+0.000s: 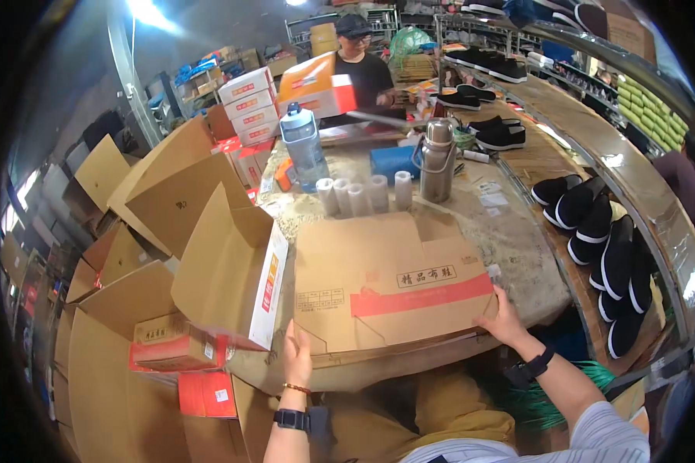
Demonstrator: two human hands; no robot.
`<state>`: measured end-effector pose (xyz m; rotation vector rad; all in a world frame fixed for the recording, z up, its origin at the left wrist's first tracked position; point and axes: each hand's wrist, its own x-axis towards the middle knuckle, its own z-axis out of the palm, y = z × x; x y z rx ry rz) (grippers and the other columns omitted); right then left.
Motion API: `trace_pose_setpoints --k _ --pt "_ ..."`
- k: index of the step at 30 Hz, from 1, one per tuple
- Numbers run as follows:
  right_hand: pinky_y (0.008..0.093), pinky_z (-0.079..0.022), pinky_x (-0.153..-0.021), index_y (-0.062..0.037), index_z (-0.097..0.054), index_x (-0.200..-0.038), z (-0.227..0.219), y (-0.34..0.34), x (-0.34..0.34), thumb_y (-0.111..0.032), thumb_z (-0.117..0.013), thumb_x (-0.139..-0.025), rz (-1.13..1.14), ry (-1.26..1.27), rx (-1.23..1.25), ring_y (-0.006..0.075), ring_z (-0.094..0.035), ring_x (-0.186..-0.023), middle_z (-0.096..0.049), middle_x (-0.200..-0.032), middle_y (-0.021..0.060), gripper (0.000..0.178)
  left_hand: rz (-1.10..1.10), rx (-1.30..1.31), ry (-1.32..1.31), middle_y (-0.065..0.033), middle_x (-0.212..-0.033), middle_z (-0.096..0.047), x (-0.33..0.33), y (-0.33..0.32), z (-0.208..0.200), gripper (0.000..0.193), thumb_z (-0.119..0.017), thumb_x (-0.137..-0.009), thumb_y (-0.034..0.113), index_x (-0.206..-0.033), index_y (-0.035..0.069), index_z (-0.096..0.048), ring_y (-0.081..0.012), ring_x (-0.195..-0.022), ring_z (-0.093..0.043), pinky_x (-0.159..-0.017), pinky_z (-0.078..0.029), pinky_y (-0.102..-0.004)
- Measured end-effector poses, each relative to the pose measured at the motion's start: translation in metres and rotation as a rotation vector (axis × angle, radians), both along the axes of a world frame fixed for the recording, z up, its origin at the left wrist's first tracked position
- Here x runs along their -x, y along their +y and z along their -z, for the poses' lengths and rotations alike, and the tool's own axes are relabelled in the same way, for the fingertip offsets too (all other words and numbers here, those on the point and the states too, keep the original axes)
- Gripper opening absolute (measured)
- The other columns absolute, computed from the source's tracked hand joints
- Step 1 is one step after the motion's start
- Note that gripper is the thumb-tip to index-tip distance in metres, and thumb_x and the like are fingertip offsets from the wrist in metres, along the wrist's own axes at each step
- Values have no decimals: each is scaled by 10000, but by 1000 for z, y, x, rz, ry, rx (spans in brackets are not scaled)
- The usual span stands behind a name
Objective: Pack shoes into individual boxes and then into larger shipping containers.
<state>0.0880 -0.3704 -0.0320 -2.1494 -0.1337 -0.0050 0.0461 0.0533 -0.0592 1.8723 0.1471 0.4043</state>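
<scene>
A flat brown cardboard box blank (332, 262) with a red stripe and dark print lies over the near part of the worktable, its near edge toward me. My left hand (297, 353) is closed on its near left corner, the fingers partly hidden by the card. At the near right corner my right hand (505, 315) grips the edge, with the thumb on the card. Just left of the blank stands an open carton (228, 270) with a white and orange printed side.
Behind the blank on the worktable (529, 266) stand several white rolls (356, 199), a blue water bottle (301, 147) and a steel flask (438, 162). Black cloth shoes (618, 255) line the rack at right. Large open cartons (116, 363) crowd the left. A person (363, 73) stands across the table.
</scene>
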Motion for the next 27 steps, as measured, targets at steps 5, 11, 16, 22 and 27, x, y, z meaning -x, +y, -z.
trace_pose_setpoints --k 5,11,16,22,27 --pt "406 -357 -1019 23 -302 -1380 -9 -9 -9 -492 -776 -660 -109 -385 310 350 -451 -1222 -456 -1321 229 1004 -139 -64 -8 -201 -1247 -530 17 -7 -28 568 -654 -807 171 -1287 -36 -432 -273 -1179 -497 -997 -378 -361" --pt "388 -361 -1013 28 -401 -1333 -49 15 14 -704 -536 -751 -22 -383 -110 325 -451 -1233 -493 -1299 197 945 -116 -119 -76 -164 -1125 -612 20 -12 -65 499 -700 -731 113 -1176 -42 -536 -232 -1057 -584 -897 -447 -314" --pt "383 -336 -1041 23 -464 -1283 -83 55 29 -77 -517 -859 -310 -618 251 284 -447 -1252 -468 -1346 167 439 -134 -221 -265 -147 -1136 -609 34 -11 -57 479 -697 -778 296 -1148 17 -572 -284 -1022 -607 -814 -490 -352" --pt "350 -241 -1094 28 -301 -1392 -175 16 -2 71 -451 -797 -1 -792 37 250 -316 -1342 -329 -1441 186 614 61 -238 -897 -188 -1240 -523 1 -45 -179 561 -597 -849 334 -1257 -27 -464 -329 -1207 -456 -1007 -336 -421" --pt "404 -409 -981 -9 -487 -1239 -220 62 -20 3 -568 -762 -99 -955 387 357 -499 -1152 -522 -1236 200 484 130 264 -127 -123 -1249 -522 -66 -12 -142 495 -493 -945 335 -1282 -26 -466 -199 -1176 -475 -978 -372 -319"
